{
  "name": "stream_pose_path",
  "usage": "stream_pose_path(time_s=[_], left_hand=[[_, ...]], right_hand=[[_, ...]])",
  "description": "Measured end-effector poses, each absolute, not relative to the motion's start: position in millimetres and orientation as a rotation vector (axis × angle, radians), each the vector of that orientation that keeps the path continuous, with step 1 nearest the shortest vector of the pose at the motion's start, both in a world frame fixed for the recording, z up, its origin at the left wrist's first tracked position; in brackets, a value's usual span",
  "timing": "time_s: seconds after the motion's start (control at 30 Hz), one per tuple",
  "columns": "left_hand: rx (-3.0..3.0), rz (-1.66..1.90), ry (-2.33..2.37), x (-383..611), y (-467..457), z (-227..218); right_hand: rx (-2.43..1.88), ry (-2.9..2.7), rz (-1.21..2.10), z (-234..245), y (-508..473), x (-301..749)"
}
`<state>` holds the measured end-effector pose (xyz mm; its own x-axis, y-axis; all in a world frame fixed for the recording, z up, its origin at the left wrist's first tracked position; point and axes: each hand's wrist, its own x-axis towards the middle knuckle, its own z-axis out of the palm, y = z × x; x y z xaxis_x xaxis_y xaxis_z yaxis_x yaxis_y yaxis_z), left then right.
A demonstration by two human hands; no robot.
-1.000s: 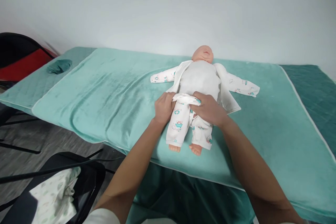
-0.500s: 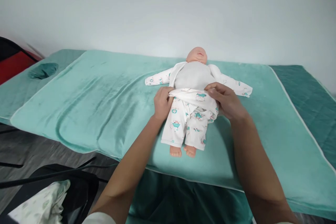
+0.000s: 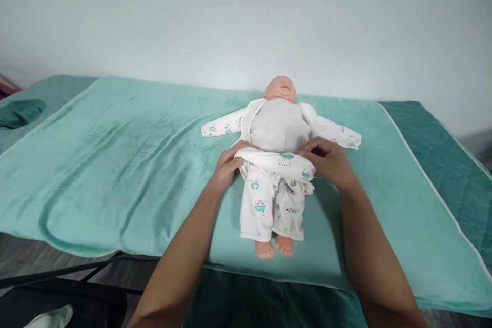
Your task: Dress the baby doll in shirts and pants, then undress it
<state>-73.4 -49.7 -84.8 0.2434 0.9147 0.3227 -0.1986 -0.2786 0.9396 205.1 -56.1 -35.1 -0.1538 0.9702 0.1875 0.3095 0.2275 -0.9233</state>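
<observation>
A baby doll (image 3: 280,88) lies on its back, head toward the wall and bare feet toward me. Its printed long-sleeved top (image 3: 225,124) is open at the front, showing the pale grey torso (image 3: 279,124). White baby pants (image 3: 258,205) with the same print cover the legs, their upper edge bunched across the waist. At the doll's hip on the left, my left hand (image 3: 227,164) is closed on that edge. My right hand (image 3: 329,160) pinches the opposite end of the bunched edge, thumb and finger together.
Under the doll is a light green velvet cover (image 3: 115,179) on a padded bed with a face hole (image 3: 21,114) at the left end. A white wall (image 3: 215,15) stands behind. Lower left, a crumpled cloth (image 3: 54,318) lies on a black seat (image 3: 90,302).
The bunched edge sits lower on the doll, baring more torso, with both hands still at it. The left hand's fingers now lie over its top. My view has shifted slightly right.
</observation>
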Motion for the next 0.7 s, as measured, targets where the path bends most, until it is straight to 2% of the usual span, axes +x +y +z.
stream_pose_path(time_s=[0.23, 0.4, 0.7], left_hand=[[1.312, 1.059, 0.487, -88.5, -60.1, -74.7], [1.202, 1.068, 0.514, -84.6, -61.7, -74.3], [1.514, 1.055, 0.664, -80.5, -61.2, -78.0]], right_hand=[[-0.853, -2.278, 0.897, -16.6, -68.7, 200.0], [-0.868, -2.375, 0.887, -13.4, -74.8, 194.0], [-0.762, -2.358, 1.011, -13.9, -73.2, 195.6]])
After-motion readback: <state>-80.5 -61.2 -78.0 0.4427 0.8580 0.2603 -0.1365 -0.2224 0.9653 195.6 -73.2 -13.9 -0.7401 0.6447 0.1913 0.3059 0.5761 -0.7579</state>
